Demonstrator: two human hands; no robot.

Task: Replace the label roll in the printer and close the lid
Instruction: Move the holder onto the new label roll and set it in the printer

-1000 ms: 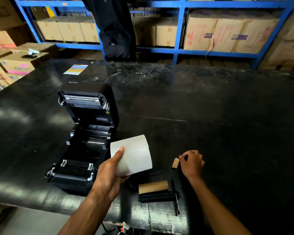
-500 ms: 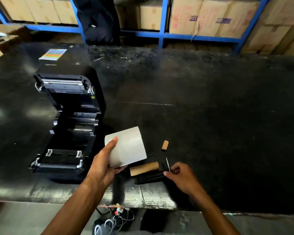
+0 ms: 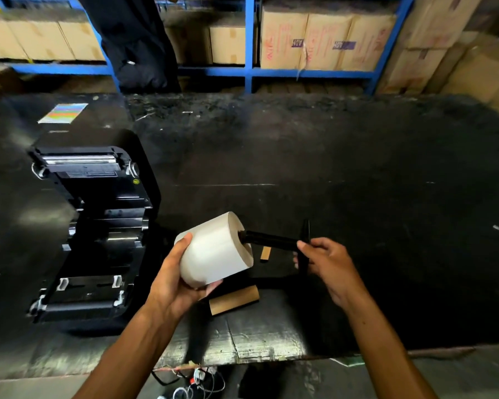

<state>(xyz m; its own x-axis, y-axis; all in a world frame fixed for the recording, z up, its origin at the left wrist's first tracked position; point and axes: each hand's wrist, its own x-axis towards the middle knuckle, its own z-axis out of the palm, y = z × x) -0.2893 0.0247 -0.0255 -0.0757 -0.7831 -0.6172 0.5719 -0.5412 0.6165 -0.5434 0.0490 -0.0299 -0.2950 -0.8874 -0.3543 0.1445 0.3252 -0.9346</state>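
1. Printer [image 3: 92, 240] sat at the left of the black counter [image 3: 357, 197], its lid [image 3: 90, 171] tipped back and the roll bay open and empty; a coloured sheet [image 3: 64, 112] lay on the counter beyond it.
2. Just right of the printer, the left hand [image 3: 170, 280] cupped the white label roll [image 3: 216, 251] from below, its grip wrapped around the roll's body, with the open core facing right. The roll was held above the counter near its front edge, not yet in the bay.
3. Below the roll lay the spent cardboard core [image 3: 234, 299], and a small brown piece [image 3: 265, 252] lay just past it.
4. To the right, the right hand [image 3: 326, 263] pinched the flanged end of the black spindle [image 3: 268, 240], its tip entering the roll's core.
5. Half a second earlier the spindle had lain on the counter beside the cardboard core, the right hand only reaching for it, and the roll had faced the camera flat-on. Since then the spindle had been lifted and the roll turned to meet it.
6. Judged from this, threading was under way; seating the loaded spindle in the bay and closing the lid remained.
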